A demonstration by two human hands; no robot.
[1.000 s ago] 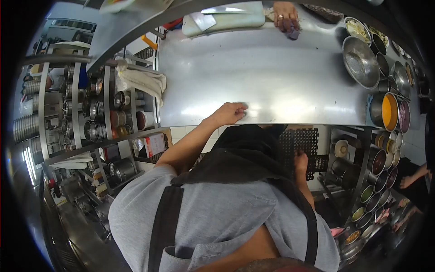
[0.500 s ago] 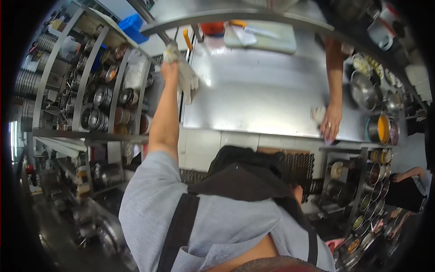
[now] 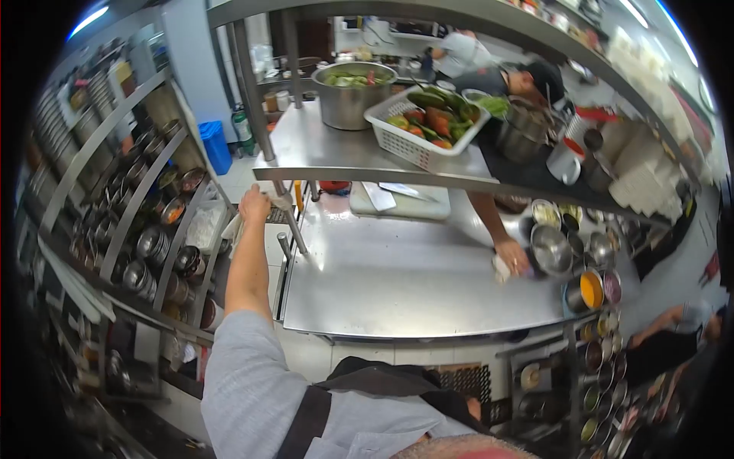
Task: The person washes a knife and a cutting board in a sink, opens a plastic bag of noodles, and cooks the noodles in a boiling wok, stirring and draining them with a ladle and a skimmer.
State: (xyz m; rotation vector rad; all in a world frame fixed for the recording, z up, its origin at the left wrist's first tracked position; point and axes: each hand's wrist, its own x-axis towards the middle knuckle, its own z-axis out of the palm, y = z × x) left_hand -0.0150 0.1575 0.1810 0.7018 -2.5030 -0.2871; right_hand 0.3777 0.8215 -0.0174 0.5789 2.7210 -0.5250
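Just beside left grip [image 3: 254, 205], off-white fabric cloth [image 3: 280, 201]; probably light, soft, limp, best held by bunched fold. Left grip curled, hold on cloth unclear; right grip [image 3: 474, 408] mostly hidden, cannot tell state.

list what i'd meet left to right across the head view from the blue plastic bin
Blue plastic bin, person's left hand, round silver metal pot, white perforated plastic basket, co-worker's hand, round silver metal bowl, metal pot of orange contents

Pale floor tiles [image 3: 307, 353], steel shelf [image 3: 321, 175], blurry wall [image 3: 193, 50] (perhaps bluish), bright strip light [image 3: 89, 22].
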